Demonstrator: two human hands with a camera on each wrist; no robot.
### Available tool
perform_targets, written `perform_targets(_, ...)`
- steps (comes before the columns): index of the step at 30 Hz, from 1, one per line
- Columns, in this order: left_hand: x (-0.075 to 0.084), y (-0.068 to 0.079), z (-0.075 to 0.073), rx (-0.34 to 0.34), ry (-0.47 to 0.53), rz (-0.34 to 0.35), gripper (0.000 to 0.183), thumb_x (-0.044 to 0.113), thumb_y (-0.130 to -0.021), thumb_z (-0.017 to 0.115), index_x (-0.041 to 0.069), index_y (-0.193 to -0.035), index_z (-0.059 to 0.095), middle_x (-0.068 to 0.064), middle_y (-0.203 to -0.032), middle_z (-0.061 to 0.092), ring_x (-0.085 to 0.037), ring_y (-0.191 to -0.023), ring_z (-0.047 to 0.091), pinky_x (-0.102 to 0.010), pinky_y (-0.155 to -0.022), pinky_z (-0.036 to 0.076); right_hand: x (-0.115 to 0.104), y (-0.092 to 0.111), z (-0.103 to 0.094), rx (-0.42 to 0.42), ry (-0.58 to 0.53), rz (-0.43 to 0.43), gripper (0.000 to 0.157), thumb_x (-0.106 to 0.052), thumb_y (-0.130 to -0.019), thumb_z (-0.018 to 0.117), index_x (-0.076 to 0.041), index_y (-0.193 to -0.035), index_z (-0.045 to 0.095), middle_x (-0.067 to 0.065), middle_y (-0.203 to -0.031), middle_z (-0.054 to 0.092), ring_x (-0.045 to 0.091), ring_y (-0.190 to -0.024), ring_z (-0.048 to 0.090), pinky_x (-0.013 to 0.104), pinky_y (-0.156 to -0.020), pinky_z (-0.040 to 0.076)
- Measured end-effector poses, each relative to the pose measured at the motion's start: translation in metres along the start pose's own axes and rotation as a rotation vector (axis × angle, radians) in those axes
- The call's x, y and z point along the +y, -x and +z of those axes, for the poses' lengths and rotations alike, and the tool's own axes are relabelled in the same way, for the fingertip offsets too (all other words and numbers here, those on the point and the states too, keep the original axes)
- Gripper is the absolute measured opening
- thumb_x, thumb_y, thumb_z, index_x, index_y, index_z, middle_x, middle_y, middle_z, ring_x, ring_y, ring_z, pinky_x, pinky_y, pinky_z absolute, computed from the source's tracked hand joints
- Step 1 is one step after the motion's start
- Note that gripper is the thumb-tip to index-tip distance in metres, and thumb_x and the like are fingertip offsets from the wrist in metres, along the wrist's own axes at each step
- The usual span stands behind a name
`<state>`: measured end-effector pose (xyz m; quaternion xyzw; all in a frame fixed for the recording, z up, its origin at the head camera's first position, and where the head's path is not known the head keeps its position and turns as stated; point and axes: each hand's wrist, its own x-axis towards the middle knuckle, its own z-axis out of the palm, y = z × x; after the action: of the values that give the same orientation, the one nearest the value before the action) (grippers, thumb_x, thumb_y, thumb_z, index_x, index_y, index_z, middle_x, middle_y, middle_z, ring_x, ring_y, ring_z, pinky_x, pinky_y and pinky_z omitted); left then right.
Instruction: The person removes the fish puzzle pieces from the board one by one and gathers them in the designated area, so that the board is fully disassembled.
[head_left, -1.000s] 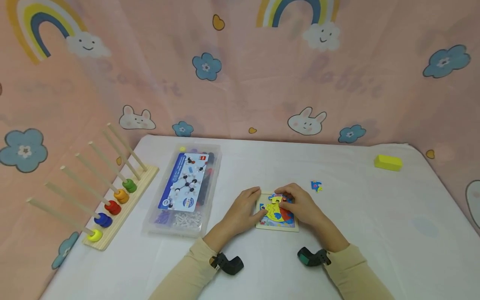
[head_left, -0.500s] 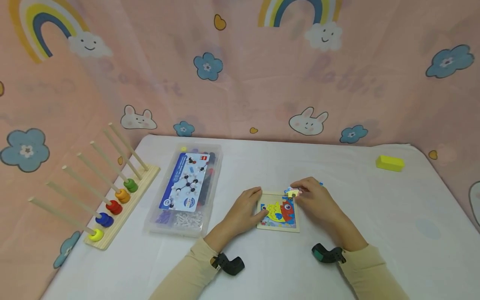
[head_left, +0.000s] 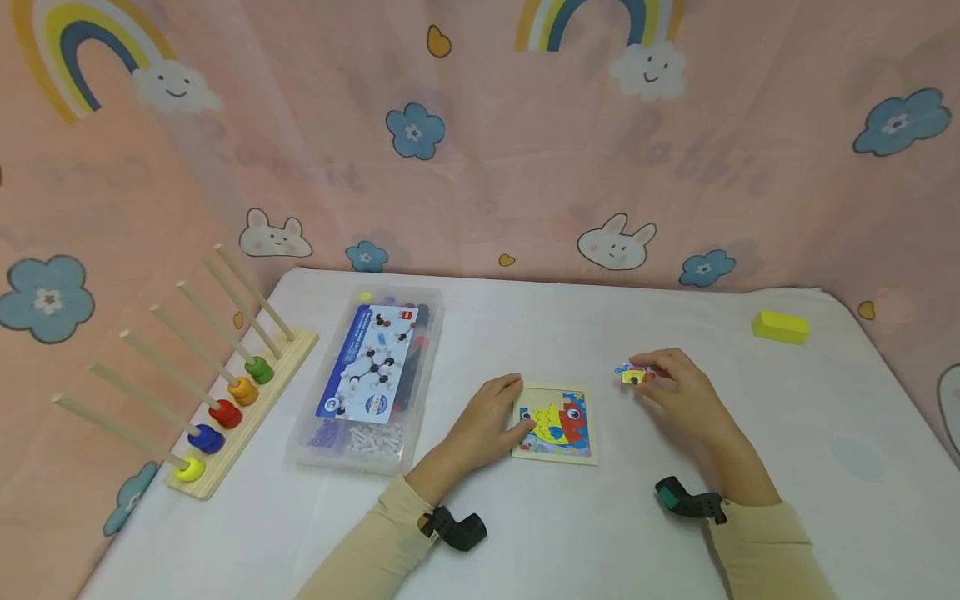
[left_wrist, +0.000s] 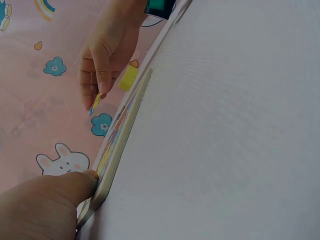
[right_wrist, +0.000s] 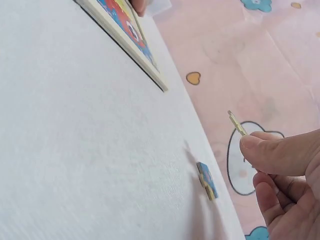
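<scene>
A small wooden jigsaw puzzle with a fish picture lies in its tray (head_left: 557, 457); the top strip of the tray shows bare wood. My left hand (head_left: 483, 425) grips the tray's left side, its thumb (left_wrist: 82, 184) on the picture and its other fingers along the edge. Off to the right of the tray, my right hand (head_left: 682, 396) pinches a jigsaw piece (head_left: 635, 377) with some yellow on it between thumb and fingertips. The right wrist view shows this piece edge-on, raised above the table. Below it, a second, blue piece (right_wrist: 207, 181) lies on the cloth.
A clear plastic case (head_left: 420, 417) of molecule model parts stands left of the left hand. Farther left is a wooden peg stand (head_left: 296, 358) with coloured rings. A yellow block (head_left: 780, 327) sits at the back right. A printed pink curtain (head_left: 480, 167) hangs behind the table.
My right hand has lifted a jigsaw piece from the top of the puzzle and carried it right, over the loose piece. The left hand stays on the tray.
</scene>
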<state>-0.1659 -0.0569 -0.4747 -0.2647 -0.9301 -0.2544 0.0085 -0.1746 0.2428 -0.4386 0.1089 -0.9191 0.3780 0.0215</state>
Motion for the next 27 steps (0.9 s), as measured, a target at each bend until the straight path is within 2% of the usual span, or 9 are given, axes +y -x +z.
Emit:
perform_targets(8, 0.000, 0.000, 0.000, 0.001, 0.010, 0.000, 0.063, 0.033, -0.090, 0.062, -0.002, -0.139, 0.044, -0.012, -0.145, 0.043, -0.024, -0.135, 0.039, -0.036, -0.113, 0.034, 0.017, 0.006, -0.017, 0.043, 0.017, 0.022, 0.036, -0.010, -0.091, 0.062, 0.003, -0.125, 0.055, 0.024, -0.123, 0.047, 0.040, -0.113, 0.048, 0.057, -0.094, 0.041)
perform_targets(12, 0.000, 0.000, 0.000, 0.001, 0.011, 0.001, 0.063, 0.033, -0.090, 0.062, -0.002, -0.139, 0.044, -0.012, -0.145, 0.043, -0.024, -0.135, 0.039, -0.036, -0.113, 0.034, 0.027, 0.008, -0.021, 0.061, 0.043, 0.040, 0.036, -0.011, -0.093, 0.059, 0.003, -0.126, 0.054, 0.024, -0.124, 0.046, 0.040, -0.114, 0.047, 0.057, -0.095, 0.041)
perform_targets(16, 0.001, 0.000, 0.000, 0.002, 0.006, -0.002, 0.063, 0.033, -0.090, 0.062, -0.002, -0.139, 0.044, -0.012, -0.145, 0.044, -0.024, -0.135, 0.039, -0.036, -0.113, 0.034, 0.037, 0.009, -0.022, 0.065, 0.038, 0.066, 0.037, -0.012, -0.095, 0.057, 0.004, -0.128, 0.052, 0.026, -0.126, 0.043, 0.043, -0.117, 0.043, 0.063, -0.096, 0.038)
perform_targets(23, 0.002, 0.000, -0.001, 0.000, 0.008, -0.005, 0.062, 0.034, -0.090, 0.062, -0.002, -0.139, 0.045, -0.012, -0.145, 0.044, -0.025, -0.135, 0.039, -0.036, -0.113, 0.034, 0.048, 0.008, -0.020, 0.069, 0.046, 0.124, 0.037, -0.008, -0.095, 0.054, 0.002, -0.131, 0.050, 0.026, -0.129, 0.042, 0.043, -0.120, 0.043, 0.060, -0.097, 0.038)
perform_targets(27, 0.002, 0.001, -0.002, -0.001, 0.010, -0.001, 0.062, 0.033, -0.090, 0.062, -0.002, -0.139, 0.045, -0.012, -0.144, 0.044, -0.025, -0.135, 0.040, -0.036, -0.113, 0.034, 0.053, 0.008, -0.016, 0.097, 0.060, 0.125, 0.035, -0.005, -0.094, 0.054, 0.003, -0.128, 0.052, 0.027, -0.128, 0.044, 0.043, -0.119, 0.044, 0.061, -0.097, 0.039)
